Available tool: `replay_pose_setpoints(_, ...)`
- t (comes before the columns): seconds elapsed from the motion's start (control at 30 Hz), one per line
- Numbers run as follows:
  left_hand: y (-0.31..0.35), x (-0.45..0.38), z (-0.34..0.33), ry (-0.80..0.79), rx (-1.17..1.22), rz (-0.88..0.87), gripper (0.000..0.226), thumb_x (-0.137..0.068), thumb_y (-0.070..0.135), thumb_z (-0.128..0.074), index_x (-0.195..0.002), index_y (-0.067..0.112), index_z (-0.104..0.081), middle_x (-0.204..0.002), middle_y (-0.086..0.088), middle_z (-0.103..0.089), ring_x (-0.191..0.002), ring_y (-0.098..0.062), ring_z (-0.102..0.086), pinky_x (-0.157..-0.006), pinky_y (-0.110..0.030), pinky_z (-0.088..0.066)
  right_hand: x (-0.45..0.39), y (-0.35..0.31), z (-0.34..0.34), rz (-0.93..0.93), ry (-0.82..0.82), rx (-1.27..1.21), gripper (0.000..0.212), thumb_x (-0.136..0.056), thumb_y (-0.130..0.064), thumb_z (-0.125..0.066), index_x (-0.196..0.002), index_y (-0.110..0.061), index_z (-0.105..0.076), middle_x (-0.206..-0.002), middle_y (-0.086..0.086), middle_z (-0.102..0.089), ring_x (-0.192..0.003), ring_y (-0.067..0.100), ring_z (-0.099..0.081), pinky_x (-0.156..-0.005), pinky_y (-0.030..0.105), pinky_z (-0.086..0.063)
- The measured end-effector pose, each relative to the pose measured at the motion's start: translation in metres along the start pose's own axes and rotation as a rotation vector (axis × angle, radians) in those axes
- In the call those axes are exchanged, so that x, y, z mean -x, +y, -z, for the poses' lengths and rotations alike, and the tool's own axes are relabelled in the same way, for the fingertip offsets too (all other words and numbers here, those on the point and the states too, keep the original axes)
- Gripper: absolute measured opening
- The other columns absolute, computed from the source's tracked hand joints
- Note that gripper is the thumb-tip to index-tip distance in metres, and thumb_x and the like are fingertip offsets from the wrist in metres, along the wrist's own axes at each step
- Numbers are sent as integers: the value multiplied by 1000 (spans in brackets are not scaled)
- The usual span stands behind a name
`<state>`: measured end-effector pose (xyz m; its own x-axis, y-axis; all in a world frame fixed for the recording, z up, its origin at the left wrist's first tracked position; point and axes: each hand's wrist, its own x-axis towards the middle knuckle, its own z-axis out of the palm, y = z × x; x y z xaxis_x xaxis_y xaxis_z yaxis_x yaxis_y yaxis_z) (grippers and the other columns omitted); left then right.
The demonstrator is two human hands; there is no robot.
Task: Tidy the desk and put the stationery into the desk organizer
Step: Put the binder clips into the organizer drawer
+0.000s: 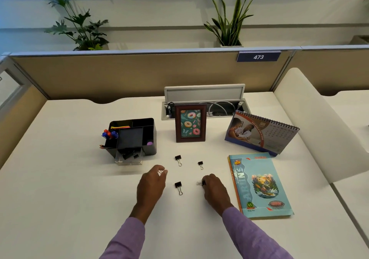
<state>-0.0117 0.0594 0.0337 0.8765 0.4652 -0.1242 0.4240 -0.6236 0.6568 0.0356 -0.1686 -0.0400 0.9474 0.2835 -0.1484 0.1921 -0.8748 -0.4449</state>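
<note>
Now, right hand [214,191]: my fingers pinch a clip [200,183] for lifting.
Left hand [152,183]: curled; hold unclear.
Organizer [148,137]: drawer out, ready.

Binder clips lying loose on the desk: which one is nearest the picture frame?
The binder clip just below the picture frame's left corner. The other free ones lie further off: one to its right, one between the hands.

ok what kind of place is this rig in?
Most likely an open-plan office cubicle. The white desk is walled by a tan partition carrying a number plate, 473, and a cable hatch is built into the desktop. A desk calendar and a desk organizer fit that too.
</note>
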Motion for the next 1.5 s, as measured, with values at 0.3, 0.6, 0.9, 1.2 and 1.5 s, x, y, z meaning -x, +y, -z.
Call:
replay_pose_setpoints(0.3,19,23,-28,-268,294,35,16,-83,44,-70,-89,29,-70,-78,7,-72,-65,-4,-67,-67,-22,-54,17,-34,12,94,187,-335,13,-91,-21,-61,-104,-26,-61,-95,-12,-56,-82,7,-55,-71,21,-49)
replay_pose_setpoints(0.6,33,15,-21,-199,364,33,10,-92,22,-64,-84,18,-68,-72,1,-72,-64,-11,-69,-59,-18,-51,15,-57,21,223,194,-316,19,-93,-30,-60,-112,-31,-58,-100,-16,-57,-85,0,-52,-72,14,-44)
replay_pose_setpoints(0.9,-7,-37,44,205,376,326,15,-93,22,-61,-90,12,-72,-69,-5,-67,-65,-19,-60,-61,-28,-47,21,-28,11,127,128,-208,40,-92,-34,-62,-129,-21,-55,-125,-4,-59,-115,15,-55,-92,24,-43)
replay_pose_setpoints(1.2,-35,-93,76,212,626,629,12,-85,17,-73,-85,6,-69,-64,-7,-55,-51,-18,-44,-50,-25,-37,16,3,-2,-43,-24,130,100,-81,-80,-4,-155,-13,4,-160,5,22,-148,26,19,-119,44,3)
replay_pose_setpoints(1.5,-26,-115,62,17,753,810,17,-85,15,-70,-75,9,-58,-56,-2,-42,-40,-12,-29,-39,-15,-24,14,18,-24,-56,-67,196,95,-90,-76,-14,-154,-7,-17,-163,10,3,-149,30,6,-116,43,5)
